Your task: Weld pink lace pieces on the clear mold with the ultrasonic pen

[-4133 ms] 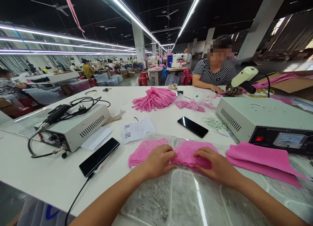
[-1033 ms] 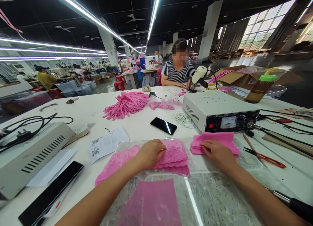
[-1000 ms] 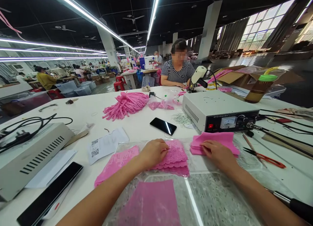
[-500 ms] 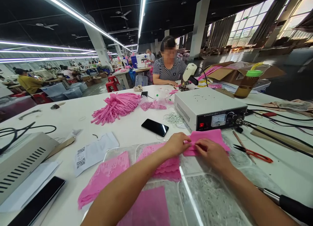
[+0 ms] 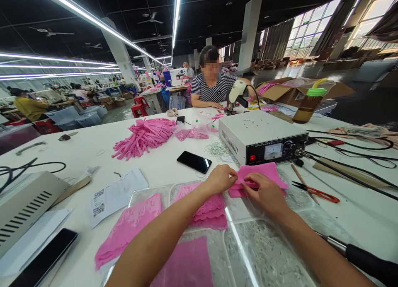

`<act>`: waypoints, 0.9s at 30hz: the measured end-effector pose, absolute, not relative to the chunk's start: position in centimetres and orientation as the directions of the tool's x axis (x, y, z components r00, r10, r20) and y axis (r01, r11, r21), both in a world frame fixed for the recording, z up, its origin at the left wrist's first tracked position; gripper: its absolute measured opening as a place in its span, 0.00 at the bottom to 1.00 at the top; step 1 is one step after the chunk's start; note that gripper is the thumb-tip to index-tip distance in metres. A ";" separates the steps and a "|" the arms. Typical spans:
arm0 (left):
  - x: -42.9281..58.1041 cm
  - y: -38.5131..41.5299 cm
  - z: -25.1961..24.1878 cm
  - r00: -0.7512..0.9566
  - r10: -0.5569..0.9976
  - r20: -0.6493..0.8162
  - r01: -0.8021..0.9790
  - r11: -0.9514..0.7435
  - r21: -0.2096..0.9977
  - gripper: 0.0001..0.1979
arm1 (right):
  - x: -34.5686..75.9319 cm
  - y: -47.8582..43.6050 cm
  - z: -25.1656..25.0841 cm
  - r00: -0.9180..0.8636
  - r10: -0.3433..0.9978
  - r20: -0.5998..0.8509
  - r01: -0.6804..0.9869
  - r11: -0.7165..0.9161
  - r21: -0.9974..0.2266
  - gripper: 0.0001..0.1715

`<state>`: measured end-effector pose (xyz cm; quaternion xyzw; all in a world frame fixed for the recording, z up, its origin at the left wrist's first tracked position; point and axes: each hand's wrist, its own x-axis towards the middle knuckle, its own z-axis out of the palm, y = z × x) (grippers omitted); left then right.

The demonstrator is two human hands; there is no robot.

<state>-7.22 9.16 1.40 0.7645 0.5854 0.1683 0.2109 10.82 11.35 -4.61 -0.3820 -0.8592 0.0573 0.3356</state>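
Now pinching the pink stack at its near edge: left hand and right hand, fingertips closed on cloth, just before the white box on the worktop, beside lace.

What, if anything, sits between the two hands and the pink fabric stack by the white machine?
Nothing visible. The left hand and right hand both already touch the pink fabric stack, which lies just in front of the white machine.

Single head view, forward-down, close over white table.
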 end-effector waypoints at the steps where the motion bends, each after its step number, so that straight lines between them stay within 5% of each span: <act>1: -7.2 9.2 1.5 0.258 0.966 0.020 0.819 -0.230 0.525 0.14 | 10.7 11.3 -4.5 -0.468 0.688 0.555 0.615 0.705 -0.354 0.11; 12: -6.5 9.1 2.1 0.223 0.971 0.083 0.745 -0.224 0.629 0.11 | 11.8 11.7 -4.5 -0.355 0.678 0.644 0.702 0.648 -0.295 0.13; 22: -4.9 7.3 4.7 0.266 0.951 0.158 0.722 -0.305 0.621 0.05 | 11.7 10.8 -0.8 -0.351 0.609 0.711 0.673 0.692 -0.261 0.29; 27: -5.9 5.1 5.5 0.319 0.940 0.118 0.502 -0.274 0.821 0.30 | 12.7 8.2 1.8 -0.285 0.690 0.666 0.648 0.650 -0.396 0.26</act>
